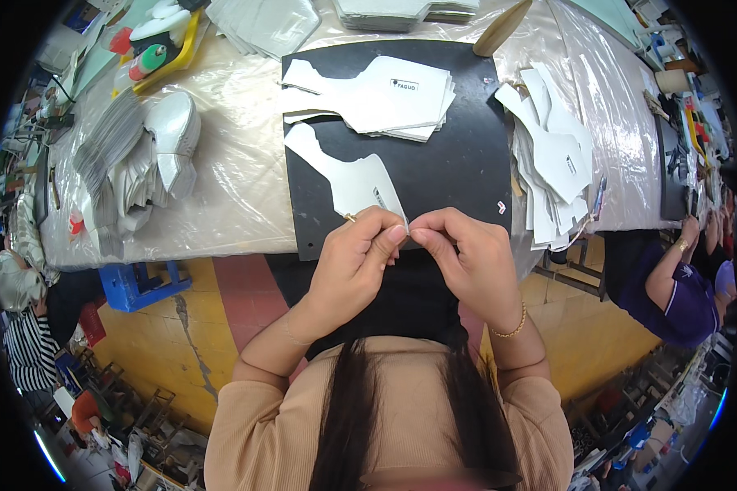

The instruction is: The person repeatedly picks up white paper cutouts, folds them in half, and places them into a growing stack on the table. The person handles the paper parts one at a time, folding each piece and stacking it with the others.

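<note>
The cut piece (348,176) pinched between the left hand (354,260) and right hand (465,255) is plain white – same white as the stack (385,94) behind it, all sitting on a black mat (467,155). Sleeves are tan ribbed knit, the right-wrist bracelet (509,330) is gold, and the floor's yellow and red – plus a blue stool (143,282) off to the left
</note>
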Demonstrator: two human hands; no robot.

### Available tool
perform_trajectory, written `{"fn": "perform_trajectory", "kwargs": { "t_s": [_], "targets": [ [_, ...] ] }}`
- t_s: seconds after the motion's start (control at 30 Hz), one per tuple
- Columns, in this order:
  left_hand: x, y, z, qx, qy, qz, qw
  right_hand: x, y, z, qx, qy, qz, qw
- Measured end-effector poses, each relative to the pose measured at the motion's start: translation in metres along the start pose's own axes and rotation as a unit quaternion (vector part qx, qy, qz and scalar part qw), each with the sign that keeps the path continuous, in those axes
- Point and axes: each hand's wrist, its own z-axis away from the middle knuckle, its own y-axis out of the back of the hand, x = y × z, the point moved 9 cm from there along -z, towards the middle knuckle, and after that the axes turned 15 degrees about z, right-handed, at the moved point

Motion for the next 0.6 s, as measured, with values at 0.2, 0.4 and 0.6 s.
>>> {"fn": "perform_trajectory", "kwargs": {
  "t_s": [0.2,0.4,0.6],
  "targets": [
    [0.003,-0.009,-0.002,-0.002,-0.076,-0.098,0.992,0.008,-0.003,0.000,-0.034,-0.009,0.021,0.999],
    [-0.004,-0.013,-0.003,-0.017,-0.079,-0.115,0.990,0.016,-0.008,0.001,-0.067,-0.014,0.026,0.997],
    [-0.009,-0.012,-0.005,-0.024,-0.058,-0.108,0.992,0.025,-0.013,0.002,-0.071,-0.029,0.005,0.997]
  ]
}}
